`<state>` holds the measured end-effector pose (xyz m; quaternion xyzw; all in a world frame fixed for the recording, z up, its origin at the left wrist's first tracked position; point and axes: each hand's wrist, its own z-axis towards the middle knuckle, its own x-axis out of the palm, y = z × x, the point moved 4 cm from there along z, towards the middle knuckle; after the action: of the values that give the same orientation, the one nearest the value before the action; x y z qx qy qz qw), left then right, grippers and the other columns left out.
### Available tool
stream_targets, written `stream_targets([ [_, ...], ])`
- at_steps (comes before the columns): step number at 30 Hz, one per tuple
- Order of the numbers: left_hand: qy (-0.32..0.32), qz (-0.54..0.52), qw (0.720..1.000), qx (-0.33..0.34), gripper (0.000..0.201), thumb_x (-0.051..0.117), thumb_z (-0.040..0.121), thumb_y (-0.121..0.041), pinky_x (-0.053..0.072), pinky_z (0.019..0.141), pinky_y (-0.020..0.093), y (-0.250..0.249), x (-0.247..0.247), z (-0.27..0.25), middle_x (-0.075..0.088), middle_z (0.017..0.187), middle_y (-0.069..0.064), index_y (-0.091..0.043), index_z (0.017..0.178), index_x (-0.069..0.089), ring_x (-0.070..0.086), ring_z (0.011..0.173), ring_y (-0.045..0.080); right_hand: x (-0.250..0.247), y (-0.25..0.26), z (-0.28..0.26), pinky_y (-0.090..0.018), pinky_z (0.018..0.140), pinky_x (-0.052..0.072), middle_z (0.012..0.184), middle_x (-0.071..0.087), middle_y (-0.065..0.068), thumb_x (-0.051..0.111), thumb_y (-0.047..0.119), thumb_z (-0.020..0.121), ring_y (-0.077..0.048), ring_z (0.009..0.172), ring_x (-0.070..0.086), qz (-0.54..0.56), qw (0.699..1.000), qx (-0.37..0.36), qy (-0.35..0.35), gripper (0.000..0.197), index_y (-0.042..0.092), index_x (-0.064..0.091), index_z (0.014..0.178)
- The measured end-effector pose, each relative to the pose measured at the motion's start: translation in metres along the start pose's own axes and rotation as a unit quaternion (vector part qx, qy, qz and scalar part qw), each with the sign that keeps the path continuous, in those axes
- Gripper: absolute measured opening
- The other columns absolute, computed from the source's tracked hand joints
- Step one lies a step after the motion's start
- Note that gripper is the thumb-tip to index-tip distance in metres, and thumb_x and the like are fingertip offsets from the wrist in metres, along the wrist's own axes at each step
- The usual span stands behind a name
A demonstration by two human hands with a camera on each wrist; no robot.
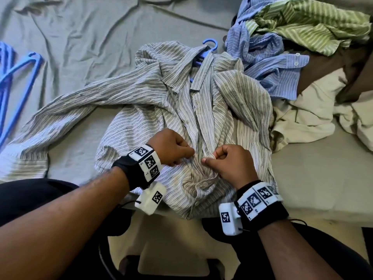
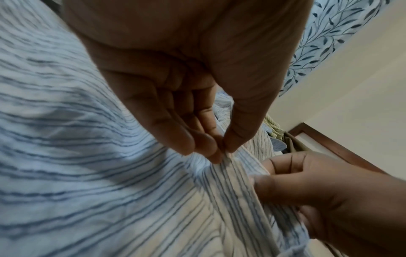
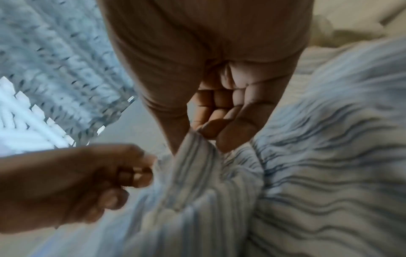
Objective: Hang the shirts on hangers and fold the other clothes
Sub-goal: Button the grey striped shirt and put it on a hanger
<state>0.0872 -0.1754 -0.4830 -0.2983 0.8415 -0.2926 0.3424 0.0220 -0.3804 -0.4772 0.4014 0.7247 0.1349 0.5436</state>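
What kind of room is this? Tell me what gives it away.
Most likely a bedroom: the striped shirt lies on a wrinkled grey bedsheet, with a heap of unsorted clothes beside it and leaf-patterned curtains nearby.

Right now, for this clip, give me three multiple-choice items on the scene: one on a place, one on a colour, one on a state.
1. Where do the spare hangers lie?
A. far left on the sheet
B. on the clothes pile
C. on the floor

2. What colour is the hanger inside the grey striped shirt?
A. white
B. blue
C. black

3. What are the hands doing?
A. resting flat
B. lifting a hanger
C. pinching the shirt's front edges

Key: A, they lie at the left edge; B, its blue hook shows at the collar; C, left hand and right hand pinch the front edges.
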Motion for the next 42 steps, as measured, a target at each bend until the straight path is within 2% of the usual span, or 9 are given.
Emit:
stream_targets([
  [3, 0.001, -0.012, 1.0, 0.004, 0.022, 0.084, 0.082, -0.036, 0.064, 0.061, 0.033, -0.003, 0.001, -0.001, 0.075, 0.066, 0.003, -0.016, 0.073, 0.079, 0.074, 0.062, 0.017, 0.001, 0.006, -0.004, -0.026, 0.062, 0.055, 0.066, 0.068, 0.011, 0.092, 0.045, 0.074, -0.004, 0.065, 0.066, -0.064, 0.997, -0.046, -0.017, 0.031, 0.024, 0.07, 0.075],
  [9, 0.003, -0.013, 1.0, -0.005, 0.021, 0.086, 0.079, -0.034, 0.066, 0.064, 0.039, -0.004, 0.008, -0.003, 0.075, 0.066, 0.006, -0.015, 0.075, 0.08, 0.076, 0.069, 0.025, 0.003, 0.017, -0.008, -0.03, 0.073, 0.063, 0.074, 0.074, 0.014, 0.083, 0.028, 0.083, 0.001, 0.072, 0.07, 0.033, 0.996, -0.081, -0.003, 0.006, 0.023, 0.08, 0.085],
  [13, 0.005, -0.02, 1.0, -0.009, 0.02, 0.086, 0.079, -0.034, 0.064, 0.062, 0.034, -0.005, 0.01, -0.003, 0.074, 0.063, 0.003, -0.015, 0.076, 0.08, 0.072, 0.059, 0.017, 0.002, 0.019, -0.01, -0.03, 0.076, 0.064, 0.077, 0.076, 0.015, 0.086, 0.024, 0.082, -0.001, 0.076, 0.073, 0.096, 0.993, -0.074, 0.0, 0.005, 0.023, 0.082, 0.086],
  [16, 0.003, -0.022, 1.0, -0.004, 0.018, 0.085, 0.081, -0.031, 0.062, 0.06, 0.03, -0.007, 0.011, -0.003, 0.073, 0.061, -0.001, -0.014, 0.076, 0.08, 0.069, 0.054, 0.009, 0.001, 0.02, -0.011, -0.025, 0.072, 0.063, 0.075, 0.075, 0.017, 0.087, 0.025, 0.082, 0.001, 0.073, 0.072, 0.084, 0.992, -0.095, -0.005, 0.007, 0.024, 0.082, 0.086],
  [21, 0.025, -0.05, 0.998, -0.004, 0.018, 0.082, 0.087, -0.029, 0.062, 0.059, 0.03, -0.004, 0.014, -0.001, 0.078, 0.073, 0.001, -0.012, 0.081, 0.079, 0.074, 0.064, 0.015, 0.004, 0.017, -0.011, -0.022, 0.068, 0.061, 0.072, 0.073, 0.019, 0.086, 0.027, 0.082, 0.005, 0.07, 0.069, 0.027, 0.992, -0.118, -0.031, 0.008, 0.024, 0.082, 0.088],
  [30, 0.048, -0.145, 0.987, -0.045, 0.019, 0.075, 0.094, -0.024, 0.059, 0.059, 0.029, -0.002, 0.018, -0.001, 0.078, 0.091, 0.019, -0.006, 0.087, 0.078, 0.068, 0.066, 0.021, 0.003, 0.015, -0.009, -0.039, 0.076, 0.066, 0.079, 0.078, 0.01, 0.083, 0.021, 0.087, -0.006, 0.076, 0.075, 0.143, 0.986, -0.081, -0.006, 0.007, 0.021, 0.084, 0.094],
  [33, 0.049, -0.185, 0.98, -0.06, 0.017, 0.074, 0.096, -0.018, 0.059, 0.056, 0.027, -0.003, 0.017, -0.003, 0.075, 0.077, 0.018, -0.002, 0.095, 0.076, 0.067, 0.058, 0.018, 0.003, 0.014, -0.006, -0.048, 0.077, 0.065, 0.079, 0.079, 0.003, 0.079, 0.016, 0.089, -0.017, 0.078, 0.077, 0.181, 0.982, -0.056, 0.019, 0.008, 0.022, 0.082, 0.093],
  [37, 0.057, -0.225, 0.97, -0.075, 0.008, 0.069, 0.098, -0.008, 0.06, 0.057, 0.023, -0.006, 0.018, -0.007, 0.072, 0.069, 0.013, -0.002, 0.102, 0.072, 0.07, 0.06, 0.017, 0.005, 0.019, -0.01, -0.037, 0.072, 0.065, 0.076, 0.076, 0.011, 0.084, 0.019, 0.086, -0.007, 0.072, 0.073, 0.122, 0.986, -0.112, -0.006, 0.009, 0.027, 0.08, 0.089],
  [42, 0.04, -0.254, 0.962, -0.088, 0.013, 0.071, 0.095, -0.007, 0.058, 0.051, 0.023, -0.01, 0.014, -0.01, 0.072, 0.078, 0.022, 0.003, 0.103, 0.073, 0.069, 0.056, 0.019, 0.003, 0.021, -0.012, -0.027, 0.067, 0.064, 0.077, 0.075, 0.019, 0.085, 0.028, 0.086, 0.002, 0.072, 0.072, 0.086, 0.985, -0.138, -0.061, 0.009, 0.026, 0.08, 0.093],
])
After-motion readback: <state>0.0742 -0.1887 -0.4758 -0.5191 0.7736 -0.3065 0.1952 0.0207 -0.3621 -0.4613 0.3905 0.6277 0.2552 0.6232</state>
